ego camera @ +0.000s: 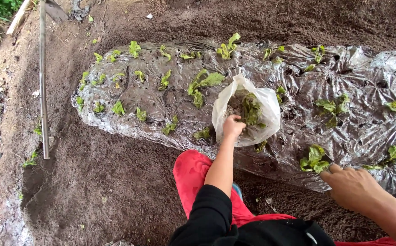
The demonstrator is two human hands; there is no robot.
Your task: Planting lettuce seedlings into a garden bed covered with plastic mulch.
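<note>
Dark loose soil [107, 182] lies all around a raised planting bed covered with silver plastic mulch film [371, 132], which runs from the left part of the view to the right edge. Small green seedlings [163, 79] stand in holes across the film, many at its left end and fewer toward the right.

Near the front edge of the bed, about its middle, a clear plastic bag [266, 102] with leafy seedlings inside rests on the film. The left hand [232, 127] grips the rim of this bag, its fingers curled tightly together around the plastic.

The right hand [353, 187] is at the front edge of the bed, further right. Its fingers are held close together and touch the film just beside a planted seedling [315, 158].

A long thin pole [43, 82] lies on the soil, well apart on the left.
</note>
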